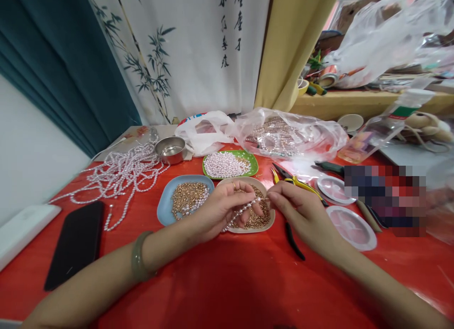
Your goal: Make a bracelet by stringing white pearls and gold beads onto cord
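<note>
A strand of pearl beads [240, 213] runs across the fingers of my left hand [232, 203], which is closed on it. At the strand's end, the thumb and forefinger of my right hand [292, 206] pinch together; what lies between them is too small to name. Beneath both hands sits a beige dish [271, 222] with gold beads [253, 221]. Left of it, a blue dish [163, 210] holds gold and pearl beads [189, 199]. Behind stands a green dish [254, 163] full of pearl beads [225, 164].
Pearl strands [129, 165] lie heaped at left, near a metal bowl [170, 150] and a black phone [76, 241]. Yellow-handled pliers [301, 183], clear round containers [351, 228] and a plastic bottle [383, 125] are at right. A clear bag [291, 132] lies behind.
</note>
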Demonstrator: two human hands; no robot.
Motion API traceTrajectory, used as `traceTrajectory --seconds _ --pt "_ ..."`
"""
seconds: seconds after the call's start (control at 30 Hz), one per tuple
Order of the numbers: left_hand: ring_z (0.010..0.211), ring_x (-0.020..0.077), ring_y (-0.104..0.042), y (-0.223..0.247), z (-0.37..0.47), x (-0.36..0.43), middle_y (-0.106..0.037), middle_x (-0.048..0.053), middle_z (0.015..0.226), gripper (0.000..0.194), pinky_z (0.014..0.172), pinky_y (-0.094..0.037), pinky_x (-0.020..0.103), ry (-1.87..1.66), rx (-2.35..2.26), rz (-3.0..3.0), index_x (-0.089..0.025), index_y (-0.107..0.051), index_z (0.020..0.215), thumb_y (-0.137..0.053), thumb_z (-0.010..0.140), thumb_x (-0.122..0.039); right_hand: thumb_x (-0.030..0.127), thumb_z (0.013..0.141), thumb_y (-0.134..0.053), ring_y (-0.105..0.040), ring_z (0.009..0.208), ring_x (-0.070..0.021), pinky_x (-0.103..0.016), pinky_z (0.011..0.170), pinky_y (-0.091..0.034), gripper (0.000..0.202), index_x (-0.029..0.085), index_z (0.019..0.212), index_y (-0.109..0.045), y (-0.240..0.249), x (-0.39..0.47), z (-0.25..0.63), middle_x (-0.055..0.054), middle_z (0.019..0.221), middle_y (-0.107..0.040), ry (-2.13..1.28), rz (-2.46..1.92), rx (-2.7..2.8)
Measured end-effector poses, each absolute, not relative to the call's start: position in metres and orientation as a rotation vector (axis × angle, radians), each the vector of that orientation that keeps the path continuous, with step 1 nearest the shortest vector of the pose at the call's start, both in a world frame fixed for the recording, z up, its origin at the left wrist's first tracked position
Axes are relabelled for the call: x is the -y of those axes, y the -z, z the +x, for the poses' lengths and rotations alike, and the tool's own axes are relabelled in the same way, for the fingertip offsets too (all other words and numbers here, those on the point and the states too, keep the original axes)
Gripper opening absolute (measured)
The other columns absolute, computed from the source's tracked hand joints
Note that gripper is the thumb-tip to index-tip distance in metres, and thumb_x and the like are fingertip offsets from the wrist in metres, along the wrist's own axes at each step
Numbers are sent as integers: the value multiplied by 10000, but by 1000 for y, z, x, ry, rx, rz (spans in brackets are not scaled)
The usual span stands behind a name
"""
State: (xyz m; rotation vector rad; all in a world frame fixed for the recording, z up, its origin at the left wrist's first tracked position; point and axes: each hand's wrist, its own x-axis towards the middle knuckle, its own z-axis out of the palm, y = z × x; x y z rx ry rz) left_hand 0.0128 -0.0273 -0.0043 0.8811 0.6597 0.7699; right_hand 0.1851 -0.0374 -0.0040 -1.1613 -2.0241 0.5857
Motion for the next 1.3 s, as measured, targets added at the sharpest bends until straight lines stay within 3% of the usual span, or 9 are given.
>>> traceTrajectory --seconds 0.17,0.4,0.6,0.77,1.3 --pt "391 43 -454 6 12 25 -619 13 611 163 354 -292 155 -688 -668 920 -150 -555 810 -560 780 -310 177 872 -381 -492 553 -125 -239 513 -393 174 202 720 -465 3 39 185 1 617 -515 -314 -1097 2145" --pt "420 29 -478 10 11 25 -654 32 684 140 400 -349 151 -609 -671 1027 -123 -602 740 -650 710 -251 149 877 -366 -508 576 -134 -240 521 -410 181 191 731 -465 4 40 185 -24 645 -539 -127 -1013 2195" --pt "475 71 -556 10 12 27 -656 33 676 129 468 -439 195 -597 -670 891 -132 -592 717 -675 667 -217 147 882 -357 -521 587 -138 -244 524 -420 193 186 730 -471 8 39 185 -31 659 -552 -82 -1000 2197" --pt "447 77 -542 11 14 26 -623 12 575 133 446 -436 197 -613 -720 866 -131 -617 745 -676 645 -197 150 878 -370 -504 564 -129 -230 497 -407 176 188 740 -472 8 38 185 -17 641 -535 -44 -980 2191" --pt "423 67 -505 12 14 27 -583 -14 549 50 433 -416 201 -602 -703 934 -140 -600 653 -632 646 -177 153 886 -365 -487 562 -140 -240 491 -402 196 178 727 -476 8 41 183 -34 626 -530 61 -895 2254"
